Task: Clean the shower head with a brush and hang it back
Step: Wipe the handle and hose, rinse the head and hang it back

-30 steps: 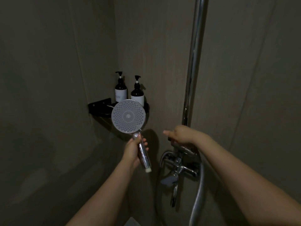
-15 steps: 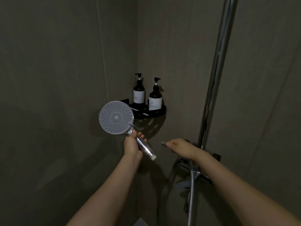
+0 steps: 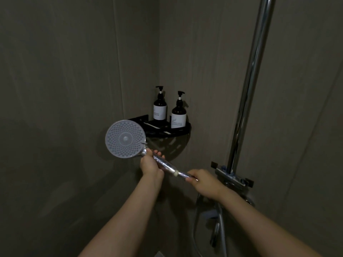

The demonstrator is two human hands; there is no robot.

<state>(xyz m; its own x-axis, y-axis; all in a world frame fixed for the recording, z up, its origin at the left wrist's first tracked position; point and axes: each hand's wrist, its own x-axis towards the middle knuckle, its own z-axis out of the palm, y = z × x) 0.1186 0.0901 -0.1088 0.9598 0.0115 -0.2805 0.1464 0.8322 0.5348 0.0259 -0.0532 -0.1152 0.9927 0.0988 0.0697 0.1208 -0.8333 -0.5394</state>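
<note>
The shower head (image 3: pixel 125 139) has a round grey spray face turned toward me and a chrome handle slanting down to the right. My left hand (image 3: pixel 150 165) grips the handle just below the face. My right hand (image 3: pixel 202 180) pinches a chrome fitting (image 3: pixel 182 175) at the handle's lower end, next to a pale ring. I cannot tell whether the fitting is joined to the handle. The hose (image 3: pixel 220 225) hangs below my right forearm. No brush is in sight.
A chrome riser pole (image 3: pixel 248 89) with a bracket (image 3: pixel 232 175) stands at the right, and the tap (image 3: pixel 215 230) lies below it. A black corner shelf (image 3: pixel 178 133) carries two dark pump bottles (image 3: pixel 160 106) (image 3: pixel 178 113). Dim tiled walls close in on both sides.
My right hand left the bracket on the pole and came left to the lower end of the handle. The shower head tilted, its face now further left.
</note>
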